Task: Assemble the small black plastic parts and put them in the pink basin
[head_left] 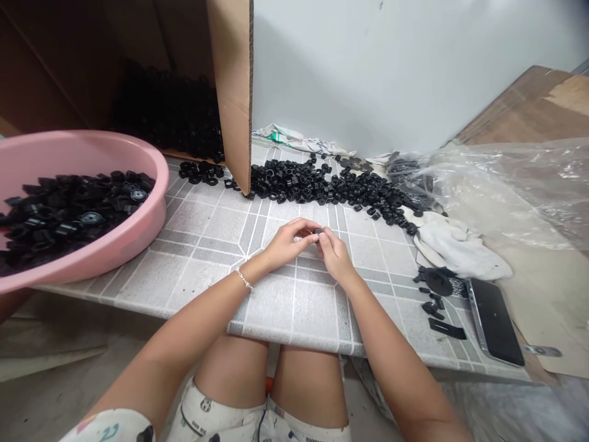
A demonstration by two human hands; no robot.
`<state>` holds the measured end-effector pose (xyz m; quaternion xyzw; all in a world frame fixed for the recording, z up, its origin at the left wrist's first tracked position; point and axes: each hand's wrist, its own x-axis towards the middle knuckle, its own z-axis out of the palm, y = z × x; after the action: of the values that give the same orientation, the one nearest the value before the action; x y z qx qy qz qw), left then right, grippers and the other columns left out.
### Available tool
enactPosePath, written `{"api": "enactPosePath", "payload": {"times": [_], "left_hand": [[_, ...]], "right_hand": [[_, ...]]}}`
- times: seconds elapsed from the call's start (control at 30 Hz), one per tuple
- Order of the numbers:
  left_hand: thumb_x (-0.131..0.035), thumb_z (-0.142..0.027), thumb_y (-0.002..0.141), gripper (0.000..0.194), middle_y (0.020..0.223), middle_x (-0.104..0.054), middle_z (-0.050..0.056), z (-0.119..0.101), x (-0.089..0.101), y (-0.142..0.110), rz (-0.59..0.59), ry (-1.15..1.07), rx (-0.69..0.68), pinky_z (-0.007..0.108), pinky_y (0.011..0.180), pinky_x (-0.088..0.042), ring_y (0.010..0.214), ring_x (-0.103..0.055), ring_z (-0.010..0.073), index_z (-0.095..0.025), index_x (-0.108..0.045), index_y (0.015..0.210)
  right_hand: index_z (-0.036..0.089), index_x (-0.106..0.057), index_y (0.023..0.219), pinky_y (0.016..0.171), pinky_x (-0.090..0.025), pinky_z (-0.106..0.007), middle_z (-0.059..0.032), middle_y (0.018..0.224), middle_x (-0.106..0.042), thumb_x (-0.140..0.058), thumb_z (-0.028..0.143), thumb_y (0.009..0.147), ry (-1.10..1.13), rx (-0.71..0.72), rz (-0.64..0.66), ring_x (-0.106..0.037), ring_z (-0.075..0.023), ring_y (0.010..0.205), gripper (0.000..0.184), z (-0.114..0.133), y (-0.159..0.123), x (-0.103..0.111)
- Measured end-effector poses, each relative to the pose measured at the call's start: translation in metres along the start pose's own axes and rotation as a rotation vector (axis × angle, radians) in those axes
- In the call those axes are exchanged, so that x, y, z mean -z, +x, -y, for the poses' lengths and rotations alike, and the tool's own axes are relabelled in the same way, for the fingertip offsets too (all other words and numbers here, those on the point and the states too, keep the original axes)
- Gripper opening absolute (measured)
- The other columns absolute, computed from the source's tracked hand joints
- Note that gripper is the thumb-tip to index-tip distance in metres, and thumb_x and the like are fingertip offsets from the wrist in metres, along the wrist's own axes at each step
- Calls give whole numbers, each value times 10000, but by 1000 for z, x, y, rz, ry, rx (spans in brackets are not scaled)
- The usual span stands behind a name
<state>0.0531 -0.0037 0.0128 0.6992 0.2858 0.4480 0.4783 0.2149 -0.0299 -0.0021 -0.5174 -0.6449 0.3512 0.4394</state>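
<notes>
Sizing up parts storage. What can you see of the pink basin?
The round pink plastic basin is wide and shallow, with a smooth, slightly glossy surface and a broad rounded rim; the picture cuts off its left side. It rests at the left end of the grey tile-patterned worktop and appears to overhang the front edge. Inside lies a loose heap of small black ring-shaped parts, a few showing grey centres.

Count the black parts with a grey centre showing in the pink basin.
2: one grey-centred part near the right rim of the pink basin, another further left, both on top of the pile. More may be hidden underneath.
</notes>
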Motion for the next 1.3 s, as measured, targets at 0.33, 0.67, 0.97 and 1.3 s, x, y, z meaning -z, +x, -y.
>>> {"api": "enactPosePath", "payload": {"times": [0.33, 0.67, 0.97, 1.3], "left_hand": [[-637, -303, 821, 218, 999, -618, 80, 1, 1, 2, -24, 42, -38, 307, 892, -456, 961, -585, 177, -175, -678, 992], [-637, -340, 821, 290, 1012, -671, 93, 8, -1, 3, -6, -180, 149, 326, 885, -468, 937, -618, 176, -140, -638, 1029], [-656, -431, 790, 344, 915, -668, 73, 6, -3, 3, 31, -245, 238, 318, 816, -476, 832, -614, 159, -126, -645, 947], [-722, -555, 682, 511, 779, -627, 42, 6, -3, 2, 119, -430, 453, 285, 750, -470, 738, -607, 129, -98, -620, 886]], "right_hand": [[237, -390, 633, 505, -363, -283, 37, 514, -381, -305, 645, 903, 52, -22, 74, -429, -142, 477, 497, -5, 1, 0], [242, -471, 809, 605, -405, -297, 20, 632, -499, -374, 550, 921, -171, 73, -28, -496, -163, 589, 342, 1, -1, 1], [240, -493, 807, 574, -395, -288, 21, 617, -493, -350, 610, 905, -33, 55, -35, -486, -159, 562, 409, -5, 3, 4], [244, -406, 769, 626, -346, -304, -5, 695, -518, -265, 452, 970, -358, 126, -1, -483, -182, 634, 323, 7, -2, 4]]}}
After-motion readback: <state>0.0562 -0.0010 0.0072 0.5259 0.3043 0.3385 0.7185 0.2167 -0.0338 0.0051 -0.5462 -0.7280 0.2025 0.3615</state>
